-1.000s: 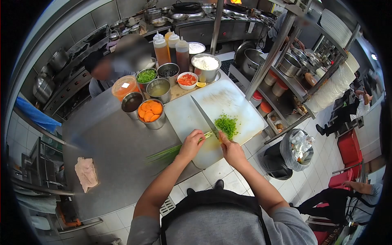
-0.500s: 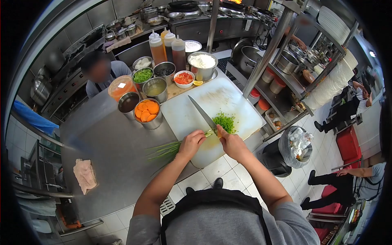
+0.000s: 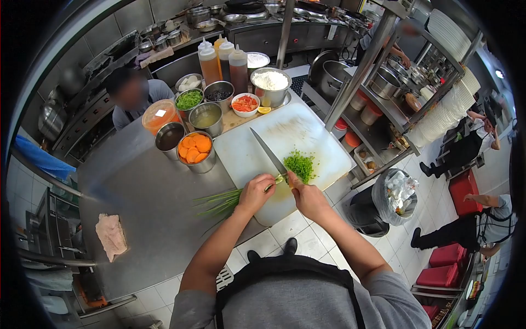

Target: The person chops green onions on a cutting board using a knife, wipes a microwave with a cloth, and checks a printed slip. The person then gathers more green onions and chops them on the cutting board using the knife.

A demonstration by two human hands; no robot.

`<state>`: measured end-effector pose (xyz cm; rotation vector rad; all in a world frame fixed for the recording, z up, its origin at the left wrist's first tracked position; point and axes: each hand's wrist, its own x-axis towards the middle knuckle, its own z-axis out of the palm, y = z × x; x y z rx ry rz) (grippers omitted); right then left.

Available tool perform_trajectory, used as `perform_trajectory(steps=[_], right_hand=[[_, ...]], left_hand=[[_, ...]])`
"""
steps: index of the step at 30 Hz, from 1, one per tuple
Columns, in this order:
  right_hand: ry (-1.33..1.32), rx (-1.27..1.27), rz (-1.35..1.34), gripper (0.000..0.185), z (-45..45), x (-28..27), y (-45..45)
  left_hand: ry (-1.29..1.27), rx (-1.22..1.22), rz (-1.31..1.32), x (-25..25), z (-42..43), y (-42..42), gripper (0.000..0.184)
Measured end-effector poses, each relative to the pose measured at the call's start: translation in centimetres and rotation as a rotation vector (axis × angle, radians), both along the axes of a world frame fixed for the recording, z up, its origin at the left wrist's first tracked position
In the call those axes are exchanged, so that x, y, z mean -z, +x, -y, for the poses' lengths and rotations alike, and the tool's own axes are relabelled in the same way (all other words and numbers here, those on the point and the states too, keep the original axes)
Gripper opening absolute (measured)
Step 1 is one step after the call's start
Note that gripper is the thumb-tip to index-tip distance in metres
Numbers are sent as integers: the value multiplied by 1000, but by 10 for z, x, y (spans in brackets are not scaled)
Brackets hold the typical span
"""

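1. We wear a grey shirt (image 3: 285, 301) with short sleeves (image 3: 392, 294) of the same grey.
2. Our black apron (image 3: 285, 265) curves across the front, with narrow dark straps (image 3: 356, 305).
3. Our dark shoes (image 3: 291, 246) have rounded toes.
4. Our left hand (image 3: 256, 193) and right hand (image 3: 309, 196) are bare.

Single head-worn view, very wide with dark curved edges, looking forward and steeply down over wearer's torso (image 3: 296, 296), fairly near cutting board (image 3: 236, 154) and bench (image 3: 159, 219), cooking range (image 3: 268, 39) farther off up top.
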<state>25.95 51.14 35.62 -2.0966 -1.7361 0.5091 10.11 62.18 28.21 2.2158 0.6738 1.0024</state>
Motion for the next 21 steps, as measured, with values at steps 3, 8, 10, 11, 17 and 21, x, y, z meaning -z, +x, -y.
perform_trajectory(steps=[3,8,10,11,17,21], right_hand=[[43,14,5,53,0,16,-6],[-1,-15,-14,53,-1,-10,0],[39,16,14,52,2,13,-8],[59,32,28,52,4,25,-12],[21,-33,-7,53,-2,-2,-2],[91,-8,24,53,4,23,-13]], left_hand=[[-6,-10,24,0,-3,2,8],[8,-12,28,4,-2,1,8],[6,-24,36,5,-2,1,9],[5,-29,40,5,-2,2,9],[-27,-19,33,0,0,1,9],[-42,-34,39,0,-2,2,10]])
